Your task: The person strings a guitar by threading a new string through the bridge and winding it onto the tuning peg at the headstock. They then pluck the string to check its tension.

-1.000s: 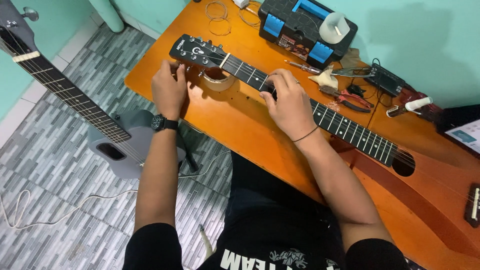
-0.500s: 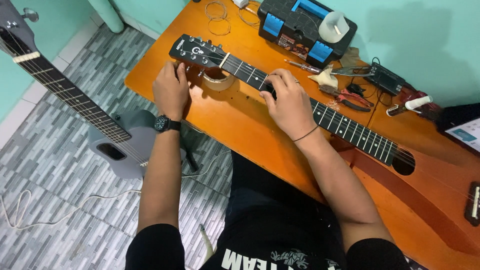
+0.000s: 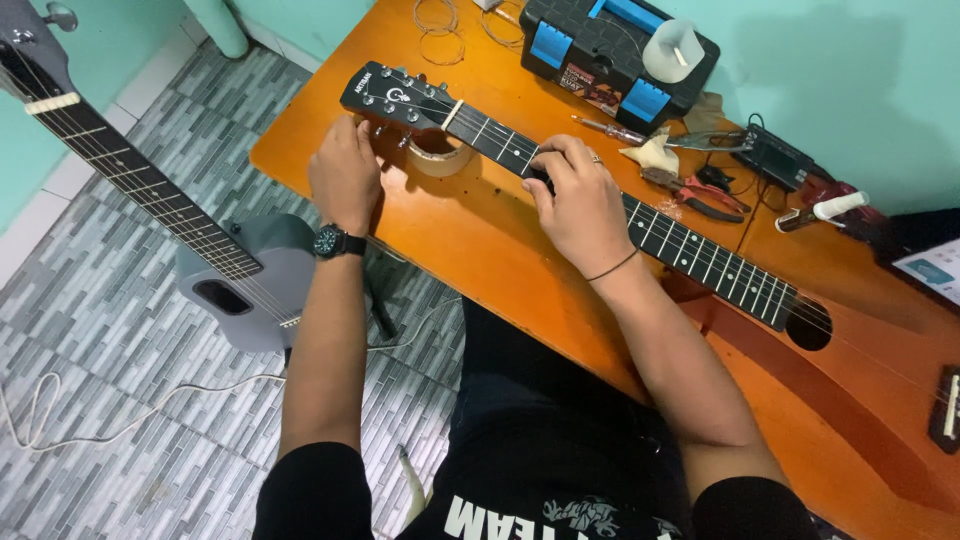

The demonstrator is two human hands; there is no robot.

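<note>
Guitar (image 3: 640,215) is laid across the orange table (image 3: 480,250), neck propped on a tape roll (image 3: 438,155). Left hand (image 3: 345,175) seems closed on a tuner; right hand (image 3: 580,205) is pressed on strings. Overtightening could snap a string.

An orange wooden table (image 3: 480,250) carries a guitar (image 3: 700,255), toolbox (image 3: 610,50) and pliers (image 3: 695,195).

At the far edge of your table sits a black case (image 3: 618,52) with blue latches; a small rectangular label (image 3: 590,85), reddish and pale, is stuck on its near side. At your far right, a white card (image 3: 930,272) with a blue patch lies tilted, cut off by the frame edge.
</note>
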